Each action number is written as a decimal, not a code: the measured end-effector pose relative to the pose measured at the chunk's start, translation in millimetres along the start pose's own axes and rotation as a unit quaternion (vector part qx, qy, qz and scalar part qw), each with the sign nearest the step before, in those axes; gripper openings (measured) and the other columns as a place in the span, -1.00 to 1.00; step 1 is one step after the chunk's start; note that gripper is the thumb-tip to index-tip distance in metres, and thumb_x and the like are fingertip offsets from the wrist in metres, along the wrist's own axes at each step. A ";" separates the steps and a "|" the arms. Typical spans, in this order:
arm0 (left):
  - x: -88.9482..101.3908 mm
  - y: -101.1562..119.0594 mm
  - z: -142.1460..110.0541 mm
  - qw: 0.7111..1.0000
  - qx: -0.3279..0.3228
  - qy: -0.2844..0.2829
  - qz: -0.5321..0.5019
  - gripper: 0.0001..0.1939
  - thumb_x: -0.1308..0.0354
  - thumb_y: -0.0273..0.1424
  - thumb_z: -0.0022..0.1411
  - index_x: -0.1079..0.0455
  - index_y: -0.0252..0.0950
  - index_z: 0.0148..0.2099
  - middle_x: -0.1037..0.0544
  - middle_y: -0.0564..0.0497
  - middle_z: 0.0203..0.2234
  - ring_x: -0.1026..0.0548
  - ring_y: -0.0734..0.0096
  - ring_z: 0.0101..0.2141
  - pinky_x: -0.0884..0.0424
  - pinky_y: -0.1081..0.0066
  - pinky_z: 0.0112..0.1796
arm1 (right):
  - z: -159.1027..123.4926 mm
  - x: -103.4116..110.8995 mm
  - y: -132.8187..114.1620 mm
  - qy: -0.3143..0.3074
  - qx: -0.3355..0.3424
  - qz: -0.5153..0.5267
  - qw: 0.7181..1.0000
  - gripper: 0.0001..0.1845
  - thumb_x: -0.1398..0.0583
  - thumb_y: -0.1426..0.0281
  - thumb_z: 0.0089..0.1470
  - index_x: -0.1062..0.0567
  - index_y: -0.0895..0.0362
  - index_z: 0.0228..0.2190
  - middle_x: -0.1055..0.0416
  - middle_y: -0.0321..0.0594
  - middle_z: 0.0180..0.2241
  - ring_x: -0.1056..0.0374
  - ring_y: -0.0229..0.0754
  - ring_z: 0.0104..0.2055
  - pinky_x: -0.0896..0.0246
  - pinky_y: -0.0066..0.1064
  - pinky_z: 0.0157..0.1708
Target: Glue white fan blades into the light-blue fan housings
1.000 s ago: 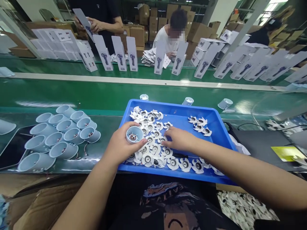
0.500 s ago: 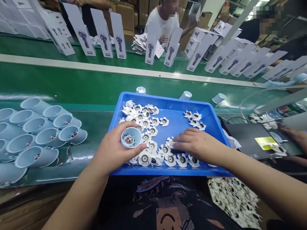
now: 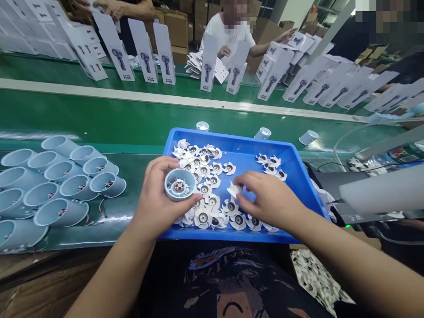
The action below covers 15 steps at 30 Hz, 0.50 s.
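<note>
My left hand [image 3: 157, 198] is wrapped round a light blue fan housing [image 3: 180, 184], its open end facing me and a copper motor visible inside. My right hand [image 3: 261, 192] pinches a white fan blade [image 3: 233, 190] between thumb and fingers, above the blue tray [image 3: 298, 163]. More white fan blades [image 3: 203, 216] with dark round hubs lie in that tray, most of them at its left and front, with a small group [image 3: 271, 162] at the back right.
Several blue housings [image 3: 62, 212] lie grouped on the left. Three more [image 3: 308, 138] stand behind the tray. Upright printed boxes [image 3: 165, 57] line the far side, where a person in a white shirt [image 3: 228, 35] works. A box of blades [image 3: 318, 278] sits low right.
My right hand has lifted a fan blade from the tray and brought it slightly left. The housing in my left hand is turned more toward me. A pale cylindrical object has appeared at right.
</note>
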<state>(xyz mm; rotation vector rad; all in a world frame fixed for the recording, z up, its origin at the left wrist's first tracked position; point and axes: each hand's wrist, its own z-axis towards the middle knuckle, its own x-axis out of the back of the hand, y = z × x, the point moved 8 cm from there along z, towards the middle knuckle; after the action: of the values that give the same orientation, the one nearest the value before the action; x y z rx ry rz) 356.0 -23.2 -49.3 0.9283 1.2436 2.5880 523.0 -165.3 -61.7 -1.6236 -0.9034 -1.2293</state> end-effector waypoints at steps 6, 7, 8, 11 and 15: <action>14.6 28.6 -11.9 0.991 -0.105 0.042 -0.075 -0.45 -0.37 -0.38 0.08 -0.29 -0.12 0.09 -0.38 -0.05 0.16 -0.44 0.08 0.10 -0.35 0.05 0.14 | -32.1 -1.1 -14.2 -0.045 0.023 0.760 0.648 -0.64 -0.32 0.16 0.11 -0.47 0.08 -0.12 -0.48 -0.29 -0.35 -0.48 -0.31 -0.36 -0.42 -0.52 -0.28; 11.7 34.3 -16.2 0.990 -0.118 0.026 -0.078 -0.43 -0.35 -0.42 0.08 -0.27 -0.12 0.12 -0.41 -0.05 0.14 -0.48 0.12 0.05 -0.39 0.08 0.11 | -34.2 -8.0 -18.9 -0.076 0.011 0.803 0.591 -0.63 -0.36 0.18 0.08 -0.49 0.08 -0.13 -0.49 -0.29 -0.34 -0.49 -0.32 -0.34 -0.42 -0.54 -0.27; 7.7 39.6 -20.6 0.990 -0.126 0.011 -0.067 -0.43 -0.33 -0.44 0.08 -0.26 -0.13 0.13 -0.46 -0.05 0.08 -0.51 0.15 0.00 -0.42 0.12 0.07 | -35.5 -13.2 -22.7 -0.095 0.004 0.825 0.558 -0.64 -0.39 0.21 0.05 -0.50 0.08 -0.14 -0.49 -0.29 -0.34 -0.49 -0.32 -0.33 -0.42 -0.55 -0.26; -8.1 50.6 -30.9 0.992 -0.121 -0.029 0.006 -0.47 -0.32 -0.39 0.08 -0.26 -0.20 0.09 -0.54 -0.04 -0.11 -0.54 0.18 -0.10 -0.46 0.20 -0.04 | -35.9 -20.2 -28.6 -0.110 0.004 0.844 0.525 -0.64 -0.41 0.23 0.02 -0.50 0.12 -0.20 -0.49 -0.28 -0.38 -0.47 -0.34 -0.35 -0.41 -0.55 -0.26; -25.7 62.8 -34.8 0.988 -0.128 -0.065 0.061 -0.50 -0.33 -0.23 0.11 -0.26 -0.23 0.04 -0.55 -0.05 -0.15 -0.54 0.18 -0.14 -0.44 0.19 -0.07 | -38.3 -20.1 -30.3 -0.107 0.009 0.838 0.536 -0.66 -0.38 0.26 0.07 -0.45 0.15 -0.19 -0.47 -0.30 -0.41 -0.43 -0.38 -0.37 -0.36 -0.60 -0.28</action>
<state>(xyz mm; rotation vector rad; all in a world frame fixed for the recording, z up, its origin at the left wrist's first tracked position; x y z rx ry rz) 365.9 -96.6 -31.3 1.1285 0.8219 2.6456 477.9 -191.5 -70.0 -1.6192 0.6931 0.4083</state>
